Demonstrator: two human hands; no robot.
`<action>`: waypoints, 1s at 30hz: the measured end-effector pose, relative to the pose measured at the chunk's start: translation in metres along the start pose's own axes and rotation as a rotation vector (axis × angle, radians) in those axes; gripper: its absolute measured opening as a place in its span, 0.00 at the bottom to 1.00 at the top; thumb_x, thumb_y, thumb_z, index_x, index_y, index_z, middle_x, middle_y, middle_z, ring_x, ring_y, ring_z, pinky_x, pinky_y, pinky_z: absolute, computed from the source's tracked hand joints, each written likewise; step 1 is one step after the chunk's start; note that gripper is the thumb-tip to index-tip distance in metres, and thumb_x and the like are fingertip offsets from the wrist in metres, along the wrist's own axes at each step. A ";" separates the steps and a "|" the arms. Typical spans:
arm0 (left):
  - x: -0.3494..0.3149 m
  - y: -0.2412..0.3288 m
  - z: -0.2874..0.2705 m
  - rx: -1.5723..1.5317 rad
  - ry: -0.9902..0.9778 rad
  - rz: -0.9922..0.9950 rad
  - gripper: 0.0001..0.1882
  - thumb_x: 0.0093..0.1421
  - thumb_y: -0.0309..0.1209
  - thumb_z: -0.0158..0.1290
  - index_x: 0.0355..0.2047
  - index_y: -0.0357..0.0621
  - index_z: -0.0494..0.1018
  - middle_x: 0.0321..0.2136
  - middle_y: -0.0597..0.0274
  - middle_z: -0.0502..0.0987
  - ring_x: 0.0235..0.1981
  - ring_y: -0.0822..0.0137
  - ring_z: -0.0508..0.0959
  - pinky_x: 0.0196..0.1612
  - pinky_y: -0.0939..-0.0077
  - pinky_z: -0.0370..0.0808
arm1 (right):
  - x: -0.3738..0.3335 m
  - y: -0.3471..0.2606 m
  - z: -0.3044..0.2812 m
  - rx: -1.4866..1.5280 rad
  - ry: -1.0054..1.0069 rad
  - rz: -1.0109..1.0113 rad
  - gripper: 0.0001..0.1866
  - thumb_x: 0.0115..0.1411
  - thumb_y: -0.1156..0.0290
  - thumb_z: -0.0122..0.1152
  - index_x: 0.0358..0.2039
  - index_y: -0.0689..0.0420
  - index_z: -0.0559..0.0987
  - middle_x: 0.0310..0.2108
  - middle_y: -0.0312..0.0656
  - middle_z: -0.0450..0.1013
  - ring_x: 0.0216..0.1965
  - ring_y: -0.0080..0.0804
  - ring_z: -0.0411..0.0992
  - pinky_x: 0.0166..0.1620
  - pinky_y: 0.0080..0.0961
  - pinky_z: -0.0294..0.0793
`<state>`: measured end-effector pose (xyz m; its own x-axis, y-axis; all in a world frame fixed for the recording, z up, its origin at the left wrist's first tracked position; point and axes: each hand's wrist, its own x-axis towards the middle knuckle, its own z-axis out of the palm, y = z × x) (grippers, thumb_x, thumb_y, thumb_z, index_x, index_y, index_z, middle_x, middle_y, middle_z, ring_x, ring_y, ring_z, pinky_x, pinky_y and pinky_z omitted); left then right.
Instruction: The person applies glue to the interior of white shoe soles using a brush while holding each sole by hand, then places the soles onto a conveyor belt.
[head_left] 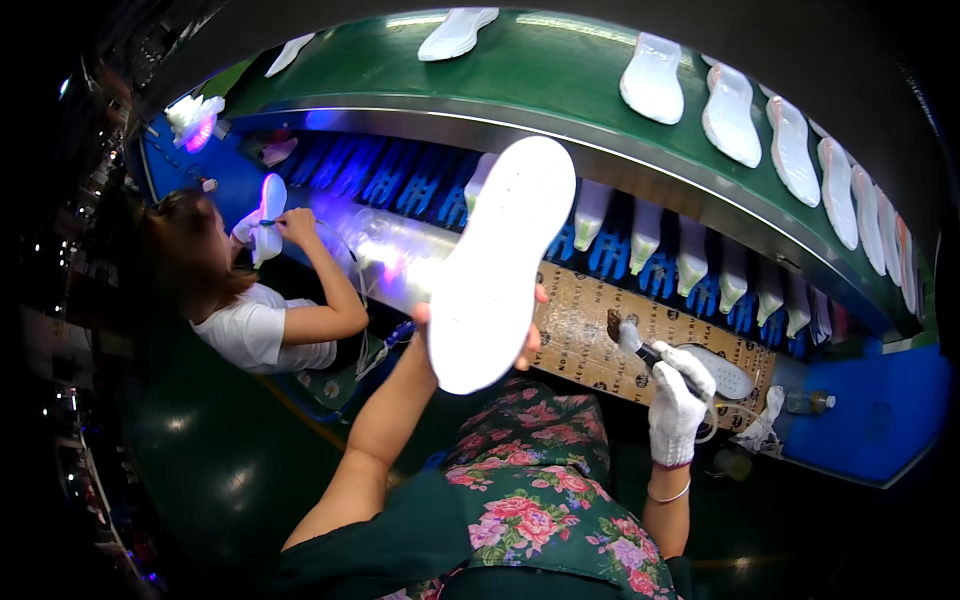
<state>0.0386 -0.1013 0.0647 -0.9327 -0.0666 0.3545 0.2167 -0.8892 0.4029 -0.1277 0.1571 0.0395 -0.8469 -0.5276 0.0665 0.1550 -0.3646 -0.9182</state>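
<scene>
A large white shoe sole [505,265] stands tilted upright in front of me, its broad flat face towards me. My left hand [531,345], bare, is closed around its lower part from behind; fingers show at both edges and the palm is hidden. To the right, my right hand [677,410] in a white knitted glove grips a brush [630,338] with a dark handle and brownish bristles. A pale thin hose [712,418] loops beside that hand. The brush is apart from the sole, over the printed cardboard [585,345]. Just beyond the glove lies a grey perforated sole [722,372].
White soles [732,115] lie along the green conveyor [550,55] above. Beneath it, blue racks [608,250] hold several upright white soles [645,235]. At left, a co-worker [265,325] holds another sole [268,215]. A bottle [808,402] and crumpled cloth [765,420] are at right.
</scene>
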 end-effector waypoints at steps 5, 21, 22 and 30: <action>0.107 0.060 0.006 0.098 -0.251 0.119 0.60 0.51 0.66 0.57 0.67 0.31 0.48 0.59 0.27 0.57 0.46 0.32 0.74 0.36 0.52 0.83 | -0.014 0.031 -0.014 0.008 0.125 0.157 0.11 0.51 0.87 0.63 0.37 0.68 0.82 0.39 0.50 0.80 0.41 0.33 0.78 0.47 0.24 0.76; 0.195 0.088 -0.063 2.178 0.871 0.479 0.55 0.44 0.39 0.69 0.68 0.43 0.49 0.53 0.35 0.61 0.59 0.37 0.61 0.57 0.47 0.67 | -0.015 0.053 -0.005 -0.153 0.163 0.222 0.11 0.51 0.87 0.66 0.36 0.67 0.83 0.34 0.43 0.80 0.34 0.27 0.77 0.41 0.21 0.77; 0.206 0.094 -0.067 2.217 0.899 0.397 0.53 0.43 0.39 0.69 0.66 0.41 0.54 0.54 0.35 0.62 0.58 0.38 0.61 0.58 0.48 0.66 | -0.015 0.054 -0.003 -0.155 0.152 0.240 0.11 0.51 0.87 0.66 0.36 0.67 0.83 0.34 0.43 0.80 0.35 0.26 0.77 0.41 0.20 0.77; 0.248 0.145 -0.123 2.181 0.780 0.524 0.40 0.46 0.45 0.66 0.58 0.42 0.68 0.56 0.41 0.67 0.60 0.41 0.62 0.61 0.48 0.60 | -0.010 0.067 -0.004 -0.147 0.175 0.225 0.10 0.52 0.85 0.66 0.36 0.68 0.82 0.33 0.44 0.80 0.32 0.28 0.77 0.39 0.21 0.78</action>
<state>-0.1969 -0.3018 0.1076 -0.5014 -0.5913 0.6316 -0.2374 0.7960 0.5568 -0.1107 0.1416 -0.0239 -0.8764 -0.4374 -0.2014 0.2842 -0.1322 -0.9496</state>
